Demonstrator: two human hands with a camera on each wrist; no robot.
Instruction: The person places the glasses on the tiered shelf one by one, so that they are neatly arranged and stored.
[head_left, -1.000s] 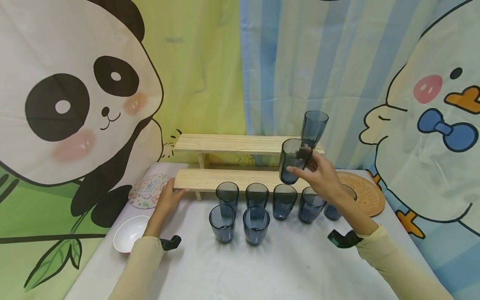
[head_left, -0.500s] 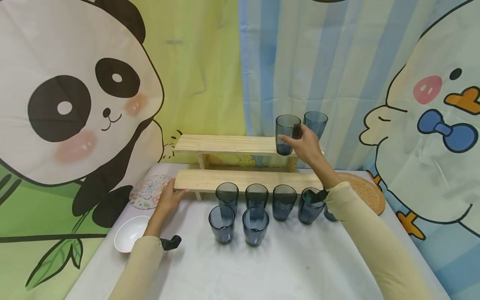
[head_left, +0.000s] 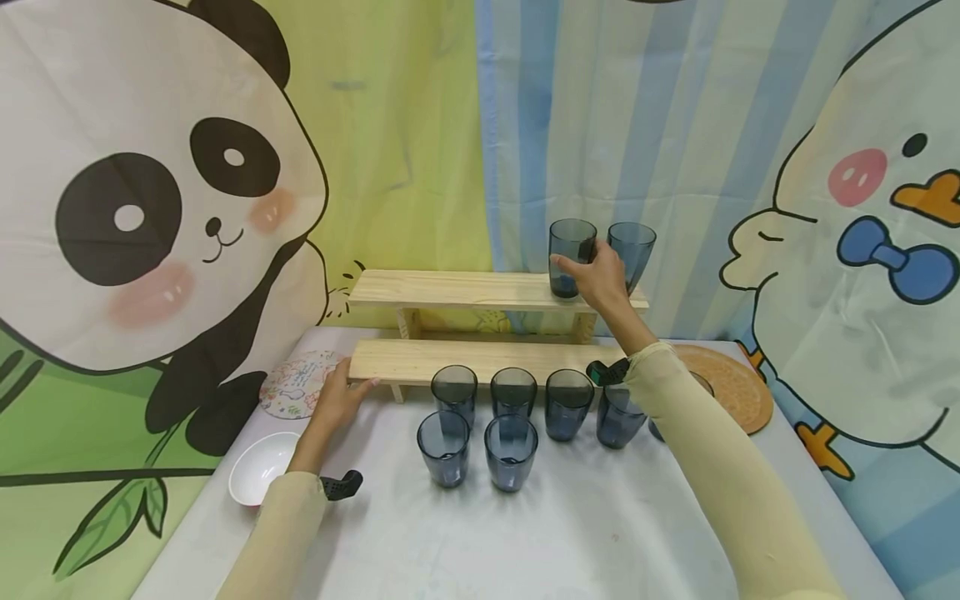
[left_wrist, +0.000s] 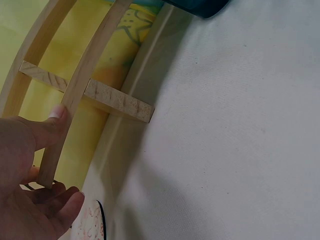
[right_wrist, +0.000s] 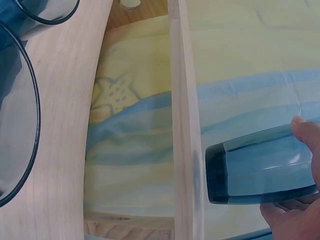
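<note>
My right hand (head_left: 604, 282) grips a blue-tinted drinking glass (head_left: 567, 242), upright at the upper board of a two-tier wooden shelf (head_left: 450, 288). In the right wrist view the base of that glass (right_wrist: 260, 167) is at the board's edge; whether it touches the wood I cannot tell. Just right of it stands another blue glass (head_left: 636, 242) on the same board. My left hand (head_left: 337, 407) holds the left end of the lower board (head_left: 450, 358). The left wrist view has the thumb on one face of the board (left_wrist: 75, 97) and fingers curled beneath.
Several similar glasses (head_left: 568, 408) stand on the white table (head_left: 570, 533) before the shelf, with two glasses (head_left: 512, 454) nearer me. A white bowl (head_left: 262, 467) and a patterned round mat (head_left: 300, 385) lie left. A brown round mat (head_left: 723, 387) lies right.
My right hand has carried its glass up and back, from above the front row to the upper board, left of the other glass. The left hand has stayed on the shelf.
</note>
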